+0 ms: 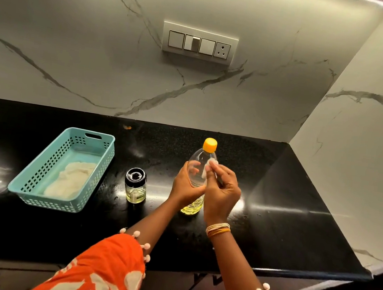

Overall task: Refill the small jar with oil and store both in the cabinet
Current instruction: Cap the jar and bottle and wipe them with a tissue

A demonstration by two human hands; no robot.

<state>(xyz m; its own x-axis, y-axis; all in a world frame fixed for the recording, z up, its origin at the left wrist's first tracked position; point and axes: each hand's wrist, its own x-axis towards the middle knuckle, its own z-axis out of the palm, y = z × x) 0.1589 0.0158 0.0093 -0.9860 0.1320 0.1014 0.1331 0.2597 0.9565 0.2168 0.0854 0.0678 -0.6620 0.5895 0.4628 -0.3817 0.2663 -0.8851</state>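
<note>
**Wiping the oil bottle before it goes away**

While the left hand (187, 187) wraps round the middle of the oil bottle (198, 176) to steady it upright on the black bench (286, 203), the right hand (222, 191) pinches a small white wad (212, 165) — tissue or cloth, too small to tell — against the bottle's shoulder just below the yellow cap (210, 145). Both grips are closed round something: the left curled about the bottle, the right fingertips pressed together on the wad.

With the cap on and only a little yellow oil at the bottom, the pouring looks done; the wiping is probably there to take drips off the plastic so it does not slip or soil the cabinet.

Just left of the bottle, at centre frame, stands the small jar (135, 185) — black lid on, pale oil inside — set apart from the hands, likely so it is not knocked. Further left a teal perforated basket (37, 189) holds a crumpled white cloth (72, 179). No cabinet shows, so storing both is judged still to come.
</note>
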